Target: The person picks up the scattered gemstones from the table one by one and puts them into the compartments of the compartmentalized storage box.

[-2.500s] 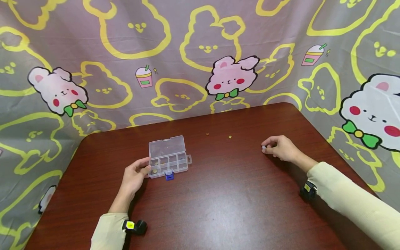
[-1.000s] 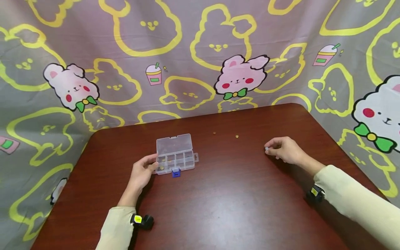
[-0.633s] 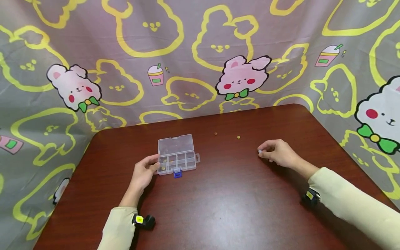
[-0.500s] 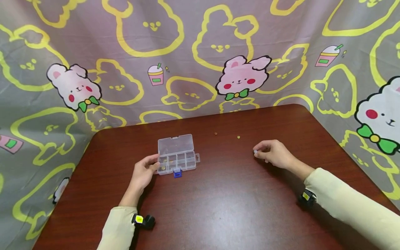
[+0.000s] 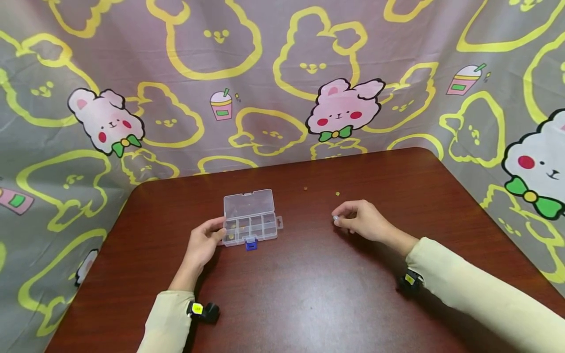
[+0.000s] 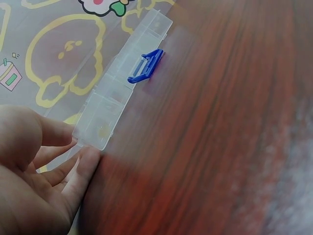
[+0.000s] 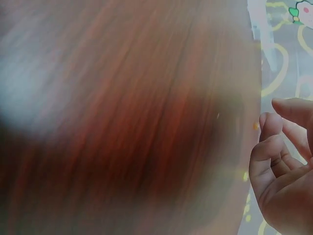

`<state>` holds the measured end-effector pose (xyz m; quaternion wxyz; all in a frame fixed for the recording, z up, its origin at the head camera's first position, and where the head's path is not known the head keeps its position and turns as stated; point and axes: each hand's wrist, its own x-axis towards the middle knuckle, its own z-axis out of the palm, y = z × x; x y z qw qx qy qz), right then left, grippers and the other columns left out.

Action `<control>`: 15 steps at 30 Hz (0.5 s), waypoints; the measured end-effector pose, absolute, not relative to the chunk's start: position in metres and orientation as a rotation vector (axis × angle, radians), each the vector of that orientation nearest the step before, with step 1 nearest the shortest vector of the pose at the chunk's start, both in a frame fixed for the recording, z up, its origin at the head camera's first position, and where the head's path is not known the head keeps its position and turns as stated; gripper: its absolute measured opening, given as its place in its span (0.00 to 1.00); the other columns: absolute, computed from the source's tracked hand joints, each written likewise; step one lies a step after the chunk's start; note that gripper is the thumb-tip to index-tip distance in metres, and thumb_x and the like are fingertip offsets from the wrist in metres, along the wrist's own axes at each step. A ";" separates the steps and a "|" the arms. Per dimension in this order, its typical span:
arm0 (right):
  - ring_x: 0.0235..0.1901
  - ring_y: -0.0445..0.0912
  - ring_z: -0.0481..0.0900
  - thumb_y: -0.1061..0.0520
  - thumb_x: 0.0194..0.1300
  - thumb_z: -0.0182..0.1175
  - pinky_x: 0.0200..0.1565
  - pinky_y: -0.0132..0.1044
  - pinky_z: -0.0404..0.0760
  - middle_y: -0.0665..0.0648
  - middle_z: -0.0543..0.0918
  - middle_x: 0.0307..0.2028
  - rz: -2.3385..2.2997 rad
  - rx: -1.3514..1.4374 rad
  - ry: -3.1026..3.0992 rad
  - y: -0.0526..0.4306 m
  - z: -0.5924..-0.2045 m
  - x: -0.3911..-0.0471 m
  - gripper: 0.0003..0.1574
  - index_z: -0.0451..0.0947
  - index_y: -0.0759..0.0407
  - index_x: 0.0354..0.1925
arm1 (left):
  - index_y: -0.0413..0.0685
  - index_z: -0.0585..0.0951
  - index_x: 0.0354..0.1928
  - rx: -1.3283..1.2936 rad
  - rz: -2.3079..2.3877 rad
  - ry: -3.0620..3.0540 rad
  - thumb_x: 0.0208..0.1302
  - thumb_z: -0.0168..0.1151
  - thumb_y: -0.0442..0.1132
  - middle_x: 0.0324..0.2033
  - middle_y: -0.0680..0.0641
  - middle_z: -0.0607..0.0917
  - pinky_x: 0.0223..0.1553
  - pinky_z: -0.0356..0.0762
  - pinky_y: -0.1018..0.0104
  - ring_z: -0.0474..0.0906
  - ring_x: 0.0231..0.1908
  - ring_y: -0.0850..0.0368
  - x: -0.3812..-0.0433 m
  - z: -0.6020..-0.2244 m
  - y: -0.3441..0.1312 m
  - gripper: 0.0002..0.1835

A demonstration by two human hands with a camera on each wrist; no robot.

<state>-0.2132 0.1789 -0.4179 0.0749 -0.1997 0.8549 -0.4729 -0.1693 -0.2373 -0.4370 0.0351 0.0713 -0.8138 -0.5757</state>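
A clear plastic compartment box (image 5: 248, 204) stands on the table with its lid raised and a blue latch (image 5: 251, 244) at the front. My left hand (image 5: 202, 249) grips its left end, thumb at the front corner and fingers behind, as the left wrist view also shows. Small yellowish bits (image 5: 231, 237) lie in the left compartments. To the right of the box, my right hand (image 5: 365, 221) pinches a small pale bead-like piece (image 5: 335, 218) between thumb and forefinger, low over the table. In the right wrist view that piece is hidden behind the fingers of the hand (image 7: 283, 161).
Two tiny pieces lie on the brown table (image 5: 309, 294) beyond the right hand: a yellow one (image 5: 337, 193) and an orange-brown one (image 5: 305, 188). A cartoon-printed cloth (image 5: 265, 63) hangs behind the table and along its sides. Each wrist wears a black camera.
My right hand has moved left toward the box, carrying the pale piece. My left hand stays on the box's left end; the head view has shifted slightly.
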 end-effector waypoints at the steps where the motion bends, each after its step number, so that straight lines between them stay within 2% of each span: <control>1: 0.23 0.49 0.78 0.63 0.64 0.68 0.25 0.37 0.81 0.53 0.84 0.30 -1.422 -0.603 2.560 0.175 -0.418 -0.213 0.08 0.85 0.62 0.43 | 0.33 0.78 0.62 0.219 -1.770 -2.500 0.70 0.58 0.27 0.55 0.31 0.80 0.36 0.81 0.73 0.81 0.40 0.58 -0.169 -0.437 -0.237 0.19; 15: 0.20 0.49 0.78 0.64 0.62 0.70 0.22 0.35 0.79 0.53 0.84 0.29 -1.489 -0.719 2.481 0.125 -0.414 -0.211 0.10 0.85 0.65 0.43 | 0.33 0.78 0.62 0.220 -1.789 -2.483 0.69 0.58 0.26 0.54 0.31 0.81 0.36 0.81 0.72 0.81 0.38 0.60 -0.170 -0.438 -0.238 0.19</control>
